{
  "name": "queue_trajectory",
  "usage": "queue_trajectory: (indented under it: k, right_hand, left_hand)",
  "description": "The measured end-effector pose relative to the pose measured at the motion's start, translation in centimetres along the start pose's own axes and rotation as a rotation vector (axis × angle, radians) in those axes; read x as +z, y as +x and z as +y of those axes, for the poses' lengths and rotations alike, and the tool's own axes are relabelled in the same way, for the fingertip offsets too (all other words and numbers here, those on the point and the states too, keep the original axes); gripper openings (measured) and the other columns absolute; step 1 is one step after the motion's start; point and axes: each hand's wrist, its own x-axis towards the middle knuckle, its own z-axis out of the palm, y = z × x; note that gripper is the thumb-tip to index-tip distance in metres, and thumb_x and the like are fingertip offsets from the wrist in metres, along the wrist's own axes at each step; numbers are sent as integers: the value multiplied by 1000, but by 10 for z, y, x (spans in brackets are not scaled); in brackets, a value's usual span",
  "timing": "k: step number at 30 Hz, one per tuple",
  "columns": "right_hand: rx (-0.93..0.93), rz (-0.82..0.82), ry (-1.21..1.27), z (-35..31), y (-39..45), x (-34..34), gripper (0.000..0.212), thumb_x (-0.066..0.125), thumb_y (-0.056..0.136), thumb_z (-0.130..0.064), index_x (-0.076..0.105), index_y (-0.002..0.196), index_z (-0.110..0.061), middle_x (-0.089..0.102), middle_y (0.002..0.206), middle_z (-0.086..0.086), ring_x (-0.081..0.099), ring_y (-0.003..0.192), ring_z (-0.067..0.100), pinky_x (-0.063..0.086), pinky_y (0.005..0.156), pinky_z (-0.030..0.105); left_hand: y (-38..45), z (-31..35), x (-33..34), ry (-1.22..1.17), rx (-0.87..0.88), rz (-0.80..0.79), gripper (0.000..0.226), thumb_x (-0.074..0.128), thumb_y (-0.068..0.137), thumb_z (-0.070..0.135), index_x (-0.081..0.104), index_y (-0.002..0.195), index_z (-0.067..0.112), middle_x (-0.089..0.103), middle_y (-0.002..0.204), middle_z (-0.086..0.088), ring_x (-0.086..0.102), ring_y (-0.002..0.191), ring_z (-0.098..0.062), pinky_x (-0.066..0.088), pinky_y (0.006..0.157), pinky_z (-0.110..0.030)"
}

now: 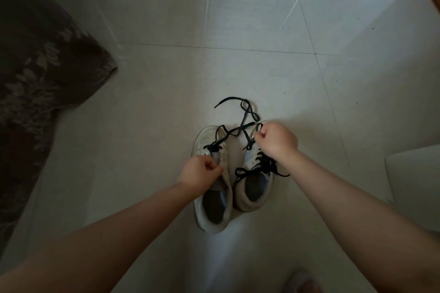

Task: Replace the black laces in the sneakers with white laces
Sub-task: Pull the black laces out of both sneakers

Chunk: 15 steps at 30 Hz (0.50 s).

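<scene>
Two white sneakers (215, 188) sit side by side on a glossy tiled floor (238, 19). The right hand (277, 141) pinches a flat black lace (242, 126), mostly unthreaded. The left hand (200, 172) grips the left shoe's eyelet flap. Pulling steadily, shoe braced, should free it cleanly.

A home, by the look of it: pale glossy floor tiles (238, 19), a dark floral rug (35, 66) at the left, and worn sneakers (214, 209) set on the floor.
</scene>
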Motion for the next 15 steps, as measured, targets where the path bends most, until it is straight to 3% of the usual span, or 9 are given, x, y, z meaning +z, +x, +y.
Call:
queue_trajectory:
  k: [2,4,7,11,15]
  right_hand:
    - [-140,43,-30,-7,-8,6,30,55,89,-39,51,66,-20,58,70,-2,57,73,23,41,64,27]
    - [-394,77,49,-20,-17,13,18,58,88,-37,62,92,-20,63,94,-2,58,89,19,44,78,30]
    - [-689,-64,40,-44,-23,20,37,58,88,-29,57,123,-18,55,122,1,48,115,21,39,96,34]
    - [-803,-87,-82,-65,-24,28,33,56,88,-20,60,120,-17,46,128,5,42,117,25,32,96,35]
    - [-821,36,-171,-67,-17,21,19,55,86,-22,65,97,-10,49,118,5,45,111,25,32,90,36]
  left_hand:
    - [-2,-3,0,-35,11,109,25,68,84,26,54,66,16,45,55,5,39,49,-6,30,43,-14]
    - [-2,-3,-3,-10,-19,193,30,71,80,26,45,67,19,45,58,5,44,54,-13,30,46,-21]
    - [2,-1,-7,42,-66,216,32,69,78,28,38,72,21,51,77,-1,53,75,-25,32,58,-29]
    - [6,1,-9,61,-83,183,27,65,78,29,45,86,13,58,97,-14,57,91,-32,39,68,-32]
    - [4,-1,-13,52,-84,208,21,64,80,24,47,84,12,57,92,-11,56,88,-29,35,65,-28]
